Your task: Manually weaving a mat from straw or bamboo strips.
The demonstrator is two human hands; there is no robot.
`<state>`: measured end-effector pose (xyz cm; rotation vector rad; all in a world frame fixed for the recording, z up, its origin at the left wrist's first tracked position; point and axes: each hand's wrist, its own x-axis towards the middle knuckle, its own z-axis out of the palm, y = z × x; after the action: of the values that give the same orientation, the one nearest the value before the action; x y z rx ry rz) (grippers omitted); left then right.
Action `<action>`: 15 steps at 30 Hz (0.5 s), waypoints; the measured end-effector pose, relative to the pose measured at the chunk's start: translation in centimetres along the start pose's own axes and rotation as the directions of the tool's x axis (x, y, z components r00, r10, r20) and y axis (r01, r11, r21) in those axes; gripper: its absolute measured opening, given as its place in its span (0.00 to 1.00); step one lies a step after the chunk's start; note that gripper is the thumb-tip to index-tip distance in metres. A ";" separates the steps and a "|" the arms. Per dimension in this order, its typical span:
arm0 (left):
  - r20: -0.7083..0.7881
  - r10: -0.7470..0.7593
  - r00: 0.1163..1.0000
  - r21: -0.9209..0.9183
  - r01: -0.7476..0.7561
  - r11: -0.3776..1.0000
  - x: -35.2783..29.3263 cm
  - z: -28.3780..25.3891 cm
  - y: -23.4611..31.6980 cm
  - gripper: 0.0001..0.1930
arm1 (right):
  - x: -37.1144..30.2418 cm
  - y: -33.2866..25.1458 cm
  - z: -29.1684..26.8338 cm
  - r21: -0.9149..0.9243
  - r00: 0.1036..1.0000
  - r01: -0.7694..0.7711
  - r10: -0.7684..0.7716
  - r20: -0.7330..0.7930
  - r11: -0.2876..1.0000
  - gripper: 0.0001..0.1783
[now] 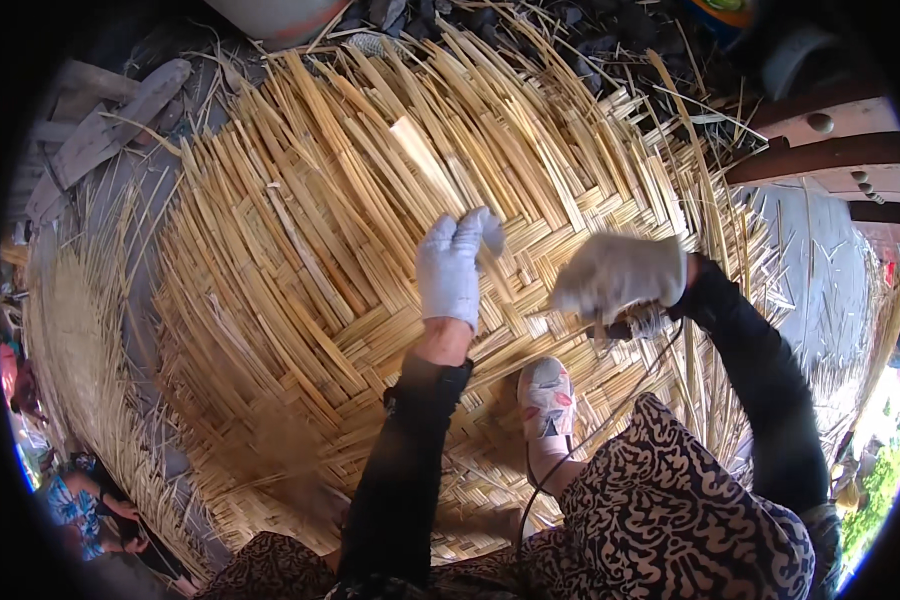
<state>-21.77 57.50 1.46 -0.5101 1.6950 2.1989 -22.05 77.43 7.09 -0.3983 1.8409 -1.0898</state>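
A large mat of split bamboo strips (370,330) spreads under me, woven in a slanted pattern near me with long loose strip ends fanning away on the far side. My left hand (448,268), in a pale work glove, is over the mat's middle with its fingers closed round the near end of a pale bamboo strip (422,158). My right hand (615,275), also gloved, hovers to its right over the weave. Its fingers look curled but are smeared by motion, so what they hold is unclear. Just below it shows a small dark and silver object (635,324) with a thin cable.
My shoe (547,395) rests on the mat, beside my patterned clothing (670,490). Wood pieces (105,140) lie at the far left, near another woven mat (80,330). A pale container (275,15) stands at the back. Brown wooden furniture (830,150) is at right. Another person (85,510) sits lower left.
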 end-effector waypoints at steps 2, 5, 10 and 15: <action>-0.013 0.004 1.000 0.092 -0.003 0.996 0.6 -1.0 -0.3 0.12 | 1.4 -1.6 0.6 -0.288 0.970 -0.055 0.120 0.213 0.956 0.21; -0.009 -0.006 1.000 0.094 0.007 0.996 1.2 0.3 -0.4 0.13 | 4.8 6.5 -3.0 -0.867 0.819 0.045 -0.515 -0.252 0.496 0.16; -0.046 -0.100 0.994 0.025 0.101 0.995 1.0 0.4 -0.8 0.13 | 9.7 2.8 -5.6 -0.453 0.678 -0.384 -0.087 -0.730 0.805 0.16; -0.013 -0.079 0.997 0.079 0.080 0.994 1.8 0.1 -0.4 0.12 | 9.6 1.2 -6.5 -0.436 0.677 -0.526 0.049 -0.735 0.730 0.16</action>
<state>-23.20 57.74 0.33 -0.5587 1.7284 2.0680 -32.23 75.15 2.00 -0.0061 2.8308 -0.3336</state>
